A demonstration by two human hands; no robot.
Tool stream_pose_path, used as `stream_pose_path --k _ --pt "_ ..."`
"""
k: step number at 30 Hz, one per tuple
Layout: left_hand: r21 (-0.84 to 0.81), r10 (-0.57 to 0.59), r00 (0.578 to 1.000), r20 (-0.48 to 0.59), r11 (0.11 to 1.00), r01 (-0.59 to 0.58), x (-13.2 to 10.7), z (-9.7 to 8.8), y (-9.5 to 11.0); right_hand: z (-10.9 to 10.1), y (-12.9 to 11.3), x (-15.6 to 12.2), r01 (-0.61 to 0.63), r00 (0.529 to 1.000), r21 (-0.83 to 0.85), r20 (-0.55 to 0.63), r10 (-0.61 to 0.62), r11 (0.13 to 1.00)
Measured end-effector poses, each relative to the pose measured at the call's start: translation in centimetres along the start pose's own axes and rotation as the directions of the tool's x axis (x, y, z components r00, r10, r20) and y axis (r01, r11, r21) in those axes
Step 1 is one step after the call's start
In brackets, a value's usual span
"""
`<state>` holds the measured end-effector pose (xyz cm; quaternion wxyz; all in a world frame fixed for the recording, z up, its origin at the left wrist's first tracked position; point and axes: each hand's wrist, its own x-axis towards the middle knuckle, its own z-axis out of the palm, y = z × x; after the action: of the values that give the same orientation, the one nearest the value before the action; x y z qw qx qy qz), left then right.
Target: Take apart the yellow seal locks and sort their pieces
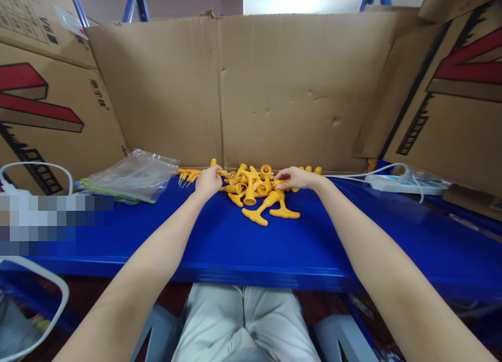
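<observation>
Between both hands, yellow parts, left hand clutching one, right hand grip unclear.

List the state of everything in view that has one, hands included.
left hand: closed around a yellow part.
right hand: fingertips on the heap, grip unclear.
pile of yellow parts: loose heap on the blue table.
plastic bag: lying flat, crumpled.
power strip: lying flat, white cable attached.
cardboard wall: upright, dented.
</observation>
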<state>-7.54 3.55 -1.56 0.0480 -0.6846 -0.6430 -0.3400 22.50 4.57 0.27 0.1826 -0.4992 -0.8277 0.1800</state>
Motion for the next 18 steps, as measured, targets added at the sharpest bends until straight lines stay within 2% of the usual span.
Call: stream_pose_path --k 5,7,9,11,13,15,16,18 --pt "-0.282 -0.079 0.997 -0.002 0.956 0.075 0.6 0.7 -0.2 -0.6 0.1 -0.7 -0.045 0.997 0.091 -0.058 0.051 0.995" --pt "-0.453 -0.160 0.986 0.047 0.877 0.164 0.8 0.8 0.0 -0.9 0.5 -1.0 -0.056 0.990 0.154 -0.116 0.075 0.986" --pt "-0.610 -0.253 0.961 0.107 0.747 0.265 0.9 0.7 0.3 -1.3 1.4 -1.1 -0.060 0.963 0.223 -0.242 0.115 0.973" --pt "-0.712 -0.320 0.935 0.151 0.621 0.328 0.9 0.6 0.5 -1.5 2.9 -1.0 -0.054 0.882 0.309 -0.430 0.190 0.949" --pt "-0.755 -0.355 0.921 0.160 0.558 0.346 0.9 0.4 0.7 -1.5 5.0 -0.6 -0.044 0.739 0.392 -0.606 0.294 0.919" --pt "-0.759 -0.367 0.919 0.144 0.555 0.341 0.8 0.5 0.6 -1.3 7.5 -0.4 -0.055 0.571 0.428 -0.728 0.380 0.902" --pt "-0.757 -0.369 0.920 0.134 0.561 0.336 0.8 0.5 0.5 -1.1 8.9 -0.5 -0.081 0.502 0.441 -0.757 0.419 0.894" --pt "-0.753 -0.366 0.923 0.122 0.571 0.326 0.7 0.8 0.3 -0.5 11.5 -0.7 -0.138 0.441 0.449 -0.770 0.461 0.883"
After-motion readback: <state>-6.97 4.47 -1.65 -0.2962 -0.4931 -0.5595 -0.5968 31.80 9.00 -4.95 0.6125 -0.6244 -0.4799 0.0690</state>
